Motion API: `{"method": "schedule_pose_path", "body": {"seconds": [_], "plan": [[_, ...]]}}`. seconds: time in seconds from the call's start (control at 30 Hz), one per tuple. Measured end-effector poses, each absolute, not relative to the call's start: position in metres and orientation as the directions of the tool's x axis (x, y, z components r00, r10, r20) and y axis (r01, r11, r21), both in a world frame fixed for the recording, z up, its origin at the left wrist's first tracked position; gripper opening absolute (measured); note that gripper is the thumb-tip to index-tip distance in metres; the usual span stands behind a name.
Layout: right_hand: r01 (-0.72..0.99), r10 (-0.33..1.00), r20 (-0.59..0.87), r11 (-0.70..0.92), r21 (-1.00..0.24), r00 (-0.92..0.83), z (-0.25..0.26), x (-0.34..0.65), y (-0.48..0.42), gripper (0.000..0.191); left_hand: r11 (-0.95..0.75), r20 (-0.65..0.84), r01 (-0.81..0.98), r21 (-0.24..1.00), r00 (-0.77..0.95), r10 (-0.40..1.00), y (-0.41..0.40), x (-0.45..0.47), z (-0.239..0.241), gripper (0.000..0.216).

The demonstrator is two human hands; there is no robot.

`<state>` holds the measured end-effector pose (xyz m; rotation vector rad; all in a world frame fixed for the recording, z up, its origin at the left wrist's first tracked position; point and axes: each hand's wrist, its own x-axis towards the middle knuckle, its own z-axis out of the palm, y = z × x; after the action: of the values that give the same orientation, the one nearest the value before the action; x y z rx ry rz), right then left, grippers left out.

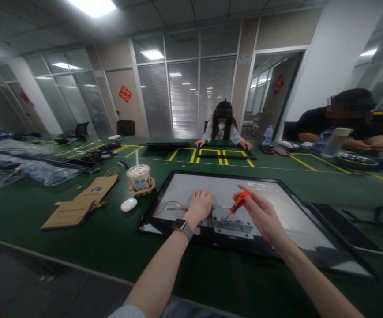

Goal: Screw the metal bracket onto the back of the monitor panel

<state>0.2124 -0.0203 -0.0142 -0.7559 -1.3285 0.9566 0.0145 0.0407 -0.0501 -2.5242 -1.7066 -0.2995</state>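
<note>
A black-framed monitor panel [277, 207] lies face down on the green table, its grey metal back up. My left hand [200, 205], a watch on the wrist, rests on the panel with fingers curled next to a metal bracket [233, 226] near the lower edge. My right hand [259, 212] grips an orange-handled screwdriver [238, 203], its tip pointing down at the bracket. Thin wires [171, 206] loop over the panel to the left of my left hand.
A lidded drink cup with a straw [140, 176], a white mouse [128, 204] and brown paper bags [79, 203] lie at left. A black bezel [343, 225] lies at right. One person sits across the table [223, 126], another at right [347, 119].
</note>
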Motion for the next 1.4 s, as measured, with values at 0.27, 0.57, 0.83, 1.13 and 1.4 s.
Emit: {"method": "schedule_pose_path", "body": {"seconds": [0.27, 0.57, 0.83, 1.13, 1.4], "plan": [[-0.219, 0.906, 0.421, 0.418, -0.881, 0.036, -0.016, 0.209, -0.02, 0.033, -0.37, 0.21, 0.928, 0.052, 0.352, 0.912, 0.042, 0.015, -0.051, 0.037], [-0.236, 0.891, 0.454, 0.443, -0.865, 0.008, -0.009, 0.211, -0.022, 0.034, -0.371, 0.227, 0.927, 0.045, 0.352, 0.908, 0.044, 0.015, -0.054, 0.036], [-0.131, 0.888, 0.459, 0.458, -0.879, 0.024, -0.013, 0.211, -0.021, 0.029, -0.364, 0.207, 0.93, 0.056, 0.345, 0.915, 0.043, 0.015, -0.052, 0.036], [0.144, 0.794, 0.607, 0.598, -0.788, 0.028, -0.007, 0.213, -0.024, 0.032, -0.369, 0.21, 0.928, 0.048, 0.352, 0.912, 0.043, 0.014, -0.052, 0.036], [0.211, 0.746, 0.664, 0.642, -0.737, 0.053, -0.005, 0.211, -0.031, 0.025, -0.363, 0.215, 0.931, 0.042, 0.346, 0.913, 0.043, 0.014, -0.053, 0.036]]}}
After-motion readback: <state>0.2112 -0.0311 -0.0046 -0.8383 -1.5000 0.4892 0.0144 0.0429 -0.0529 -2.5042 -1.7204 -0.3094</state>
